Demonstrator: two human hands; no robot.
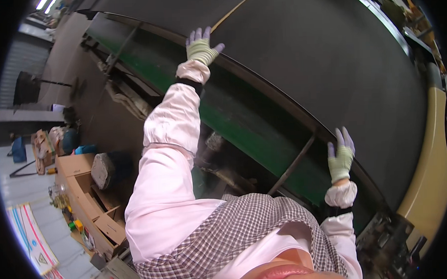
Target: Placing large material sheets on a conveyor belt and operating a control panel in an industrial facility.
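A wide dark belt [324,57] runs across the space before me. At its near edge rests my left hand [201,46] in a pale green knitted glove with greyish-purple fingertips, fingers spread and thumb out. A thin, light-brown strip like a stick [231,14] lies on the belt, its near end beside my left fingertips; whether they touch, I cannot tell. Farther right along the same edge, my right hand [341,157], gloved alike, has its fingers stretched out and apart. Nothing shows in either hand.
Under the belt's edge is a green surface [238,134] crossed by metal bars [295,161]. A curved yellow machine part [426,152] stands at right, above dark machinery [384,242]. Cardboard boxes [82,193] and a stool-like block [101,171] are at left.
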